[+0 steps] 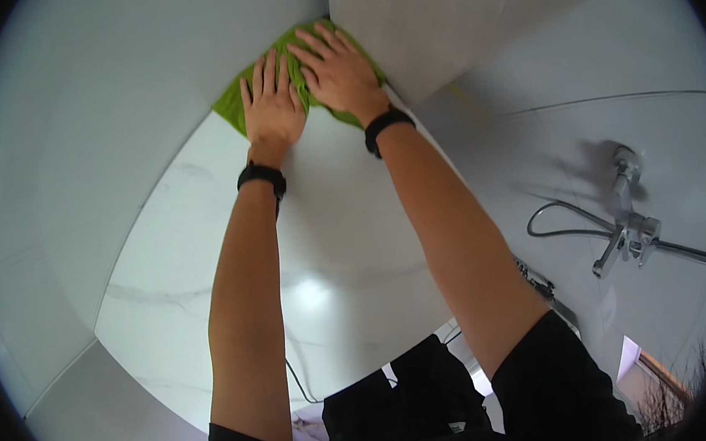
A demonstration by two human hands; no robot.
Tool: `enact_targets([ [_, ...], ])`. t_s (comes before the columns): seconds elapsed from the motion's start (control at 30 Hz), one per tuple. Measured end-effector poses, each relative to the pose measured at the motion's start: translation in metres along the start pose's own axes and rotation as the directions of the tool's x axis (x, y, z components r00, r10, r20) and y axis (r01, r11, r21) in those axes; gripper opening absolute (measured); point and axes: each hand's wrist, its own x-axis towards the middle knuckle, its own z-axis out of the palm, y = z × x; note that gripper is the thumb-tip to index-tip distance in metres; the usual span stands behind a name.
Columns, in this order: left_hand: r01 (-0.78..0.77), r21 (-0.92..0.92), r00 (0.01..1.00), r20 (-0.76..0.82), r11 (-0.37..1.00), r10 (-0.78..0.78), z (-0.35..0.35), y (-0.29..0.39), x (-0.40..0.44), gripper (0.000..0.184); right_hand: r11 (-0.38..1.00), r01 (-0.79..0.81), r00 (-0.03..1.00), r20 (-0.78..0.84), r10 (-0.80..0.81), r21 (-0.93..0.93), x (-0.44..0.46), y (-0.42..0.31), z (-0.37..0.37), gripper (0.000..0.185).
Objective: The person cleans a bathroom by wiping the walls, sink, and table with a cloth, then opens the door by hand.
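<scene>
Pressed flat and unclenched on the cloth (231,108), left hand (276,114) and right hand (345,80) could skid if the panel (345,229) is slick.

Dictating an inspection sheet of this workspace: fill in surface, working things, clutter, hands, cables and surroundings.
Surface: white, grey-veined panel, glossy, with a bright reflection.
Working things: green cloth, spread over the panel's far corner.
Clutter: nothing seen on the visible part of the panel.
Hands: left hand and right hand lie palm-down on the cloth.
Cables: thin dark cord by the panel's near edge; ends unclear.
Surroundings: wall at left; chrome tap at right.
</scene>
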Motion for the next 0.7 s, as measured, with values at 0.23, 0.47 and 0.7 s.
enact_targets([
  [0.23,0.045,0.008,0.994,-0.098,0.999,-0.044,0.013,0.006,-0.019,0.059,0.992,0.048,0.998,-0.042,-0.053,-0.114,-0.012,-0.008,0.008,0.045],
  [0.47,0.023,-0.074,0.992,-0.123,0.997,-0.032,0.02,0.061,-0.092,0.06,0.992,0.116,0.993,-0.03,-0.118,-0.045,-0.092,-0.011,-0.037,0.042],
  [0.7,-0.118,-0.161,0.99,-0.098,0.98,0.103,0.002,0.121,-0.197,0.058,0.996,0.085,0.988,0.129,-0.084,-0.001,-0.213,-0.024,-0.104,0.046],
])
